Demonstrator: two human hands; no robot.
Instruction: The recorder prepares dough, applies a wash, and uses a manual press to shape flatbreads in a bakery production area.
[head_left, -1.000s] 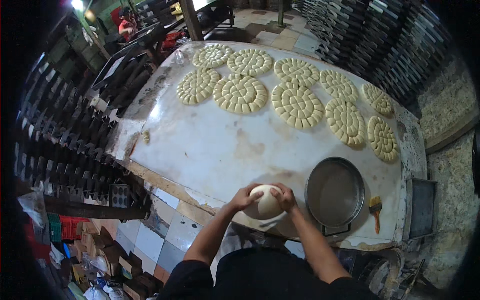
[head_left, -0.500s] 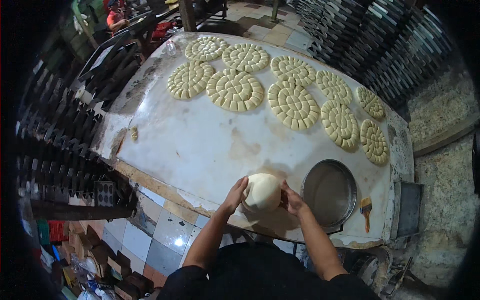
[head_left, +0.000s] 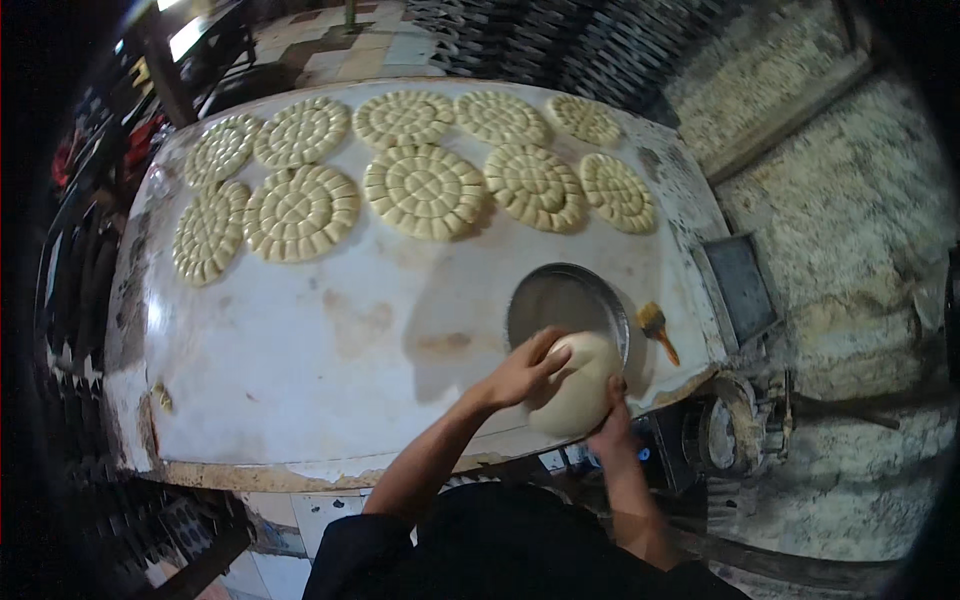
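Observation:
A large, smooth ball of pale dough [head_left: 578,392] is held between my two hands, over the near edge of the table. My left hand [head_left: 530,370] lies over its upper left side, the thumb pressed on the surface. Under its lower right side is my right hand [head_left: 614,428], partly hidden by the dough and slightly blurred. Just behind the dough stands a round metal pan [head_left: 552,285], its near part covered by my left hand and the dough. To the right of the pan lies a brush [head_left: 655,328] with a wooden handle.
Several round, scored dough pieces [head_left: 425,192] lie in two rows along the far half of the pale tabletop [head_left: 290,370]. A grey metal tray [head_left: 740,287] leans at the right edge, near a rough wall [head_left: 840,220]. Dark stacked metal racks [head_left: 590,45] stand behind.
The dough has moved right in my hands, from left of the pan to its near edge, and has been tilted. My left hand has shifted on top. The view has swung right.

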